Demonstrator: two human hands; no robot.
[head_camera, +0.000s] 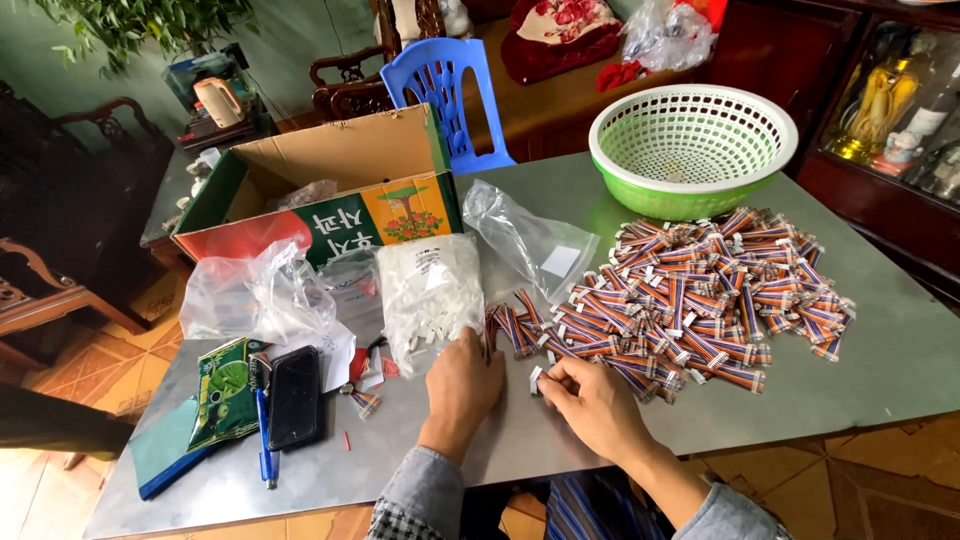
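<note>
My left hand (462, 385) rests on the metal table (880, 370), its fingertips against the lower edge of a clear bag full of small white plastic connectors (430, 292). My right hand (590, 398) pinches a small white connector (537, 377) between thumb and fingers. Just beyond both hands lies a large heap of short multicoloured ribbon cables with white ends (700, 300), spreading to the right. Several of these cables (515, 325) lie between the bag and the heap.
A green and white perforated basket (692, 150) stands at the back right. An open cardboard box (320, 190) sits at the back left, with clear plastic bags (250, 295) before it. A black phone (295, 397), blue pen (264, 435) and green packet (222, 385) lie left. A blue chair (440, 90) stands behind.
</note>
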